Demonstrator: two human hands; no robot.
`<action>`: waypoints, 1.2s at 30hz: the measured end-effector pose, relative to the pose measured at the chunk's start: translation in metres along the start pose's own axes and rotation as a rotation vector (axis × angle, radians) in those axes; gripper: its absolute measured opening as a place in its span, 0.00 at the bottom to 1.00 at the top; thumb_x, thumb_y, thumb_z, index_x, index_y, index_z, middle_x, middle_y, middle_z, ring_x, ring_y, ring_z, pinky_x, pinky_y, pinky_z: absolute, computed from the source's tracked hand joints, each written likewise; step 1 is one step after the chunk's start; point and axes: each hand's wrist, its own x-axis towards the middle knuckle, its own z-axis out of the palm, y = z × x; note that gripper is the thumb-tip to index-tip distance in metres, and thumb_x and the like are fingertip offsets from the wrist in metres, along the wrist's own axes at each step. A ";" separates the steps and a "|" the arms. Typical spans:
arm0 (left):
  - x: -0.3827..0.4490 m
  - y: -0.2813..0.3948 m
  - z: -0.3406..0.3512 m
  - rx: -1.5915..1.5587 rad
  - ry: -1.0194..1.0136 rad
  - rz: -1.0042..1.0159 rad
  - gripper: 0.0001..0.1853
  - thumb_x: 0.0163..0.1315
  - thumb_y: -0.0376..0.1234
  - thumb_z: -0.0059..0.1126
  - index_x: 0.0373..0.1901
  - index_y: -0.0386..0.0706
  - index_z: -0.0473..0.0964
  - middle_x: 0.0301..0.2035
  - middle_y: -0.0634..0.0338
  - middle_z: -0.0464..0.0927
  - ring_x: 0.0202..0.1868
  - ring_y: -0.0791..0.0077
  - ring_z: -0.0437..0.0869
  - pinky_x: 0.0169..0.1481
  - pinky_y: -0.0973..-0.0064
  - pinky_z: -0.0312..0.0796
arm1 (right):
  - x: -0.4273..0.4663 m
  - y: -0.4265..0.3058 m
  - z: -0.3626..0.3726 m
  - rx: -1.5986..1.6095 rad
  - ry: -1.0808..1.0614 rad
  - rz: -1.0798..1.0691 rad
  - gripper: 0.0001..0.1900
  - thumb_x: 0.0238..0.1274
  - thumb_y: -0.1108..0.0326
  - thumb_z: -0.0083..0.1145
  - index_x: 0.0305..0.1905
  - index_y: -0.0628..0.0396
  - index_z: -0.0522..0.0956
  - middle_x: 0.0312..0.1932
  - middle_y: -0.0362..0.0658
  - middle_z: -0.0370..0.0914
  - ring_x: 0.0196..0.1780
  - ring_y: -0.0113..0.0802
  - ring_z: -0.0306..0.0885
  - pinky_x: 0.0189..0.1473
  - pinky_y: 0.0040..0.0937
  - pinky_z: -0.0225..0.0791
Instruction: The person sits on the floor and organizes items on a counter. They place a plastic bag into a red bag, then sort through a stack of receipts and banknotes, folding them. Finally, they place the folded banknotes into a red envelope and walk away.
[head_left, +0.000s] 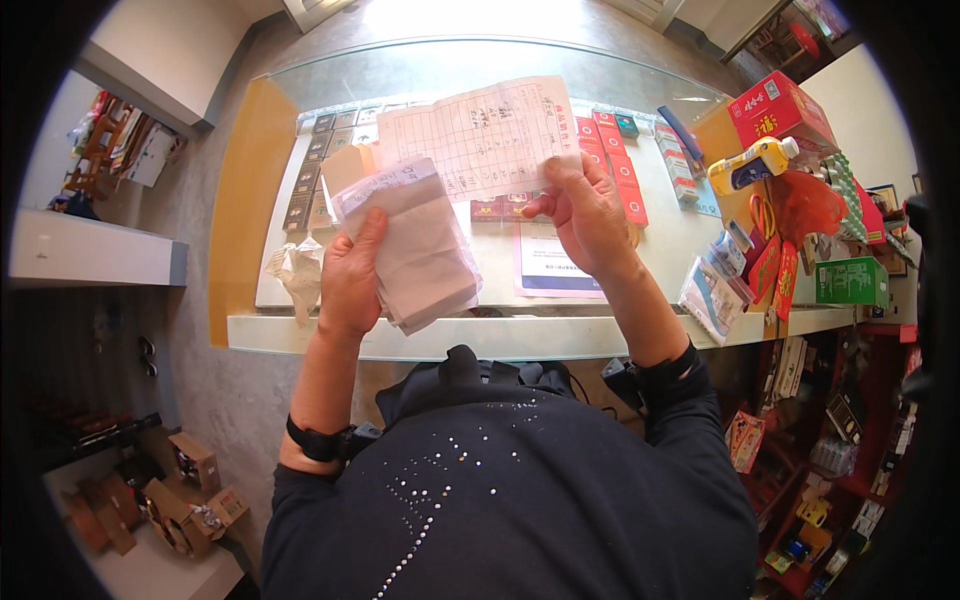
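My left hand (354, 277) grips a stack of thin, creased paper slips (424, 247), thumb on top, above the front of a glass display counter (420, 335). Handwriting shows along the top edge of the uppermost slip. Between the thumb and fingers of my right hand (589, 210) is the lower right corner of a printed form sheet (480, 139) with a red grid and handwritten entries. The sheet's lower left part meets or passes behind the stack; which one, I cannot tell. An orange-tan paper piece (352, 166) shows behind the stack.
Crumpled paper (296, 274) lies left of my left hand. Small packs in rows (628, 187) show through the glass. On the right stand a yellow bottle (750, 165), a red carton (784, 112), orange-handled scissors (762, 216), a red plastic bag (810, 202) and a green box (851, 281).
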 end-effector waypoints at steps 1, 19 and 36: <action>0.001 -0.002 0.002 0.001 -0.003 0.003 0.16 0.71 0.38 0.53 0.48 0.33 0.76 0.41 0.56 0.83 0.39 0.73 0.85 0.44 0.74 0.81 | 0.000 0.001 0.003 0.080 -0.014 -0.012 0.09 0.70 0.67 0.50 0.49 0.58 0.74 0.44 0.45 0.79 0.43 0.29 0.79 0.40 0.31 0.78; 0.006 -0.011 0.006 0.907 0.282 0.555 0.20 0.72 0.44 0.52 0.41 0.32 0.79 0.30 0.63 0.81 0.30 0.85 0.75 0.34 0.82 0.69 | -0.021 0.010 0.042 -0.689 -0.071 -0.034 0.11 0.63 0.66 0.56 0.36 0.66 0.75 0.27 0.48 0.80 0.29 0.28 0.82 0.29 0.26 0.77; -0.011 -0.018 0.011 0.514 -0.290 0.285 0.20 0.63 0.36 0.64 0.51 0.33 0.73 0.36 0.60 0.82 0.37 0.79 0.83 0.42 0.79 0.76 | -0.012 0.020 0.060 -0.316 -0.390 0.286 0.33 0.71 0.41 0.44 0.56 0.67 0.71 0.44 0.49 0.77 0.44 0.30 0.79 0.36 0.26 0.77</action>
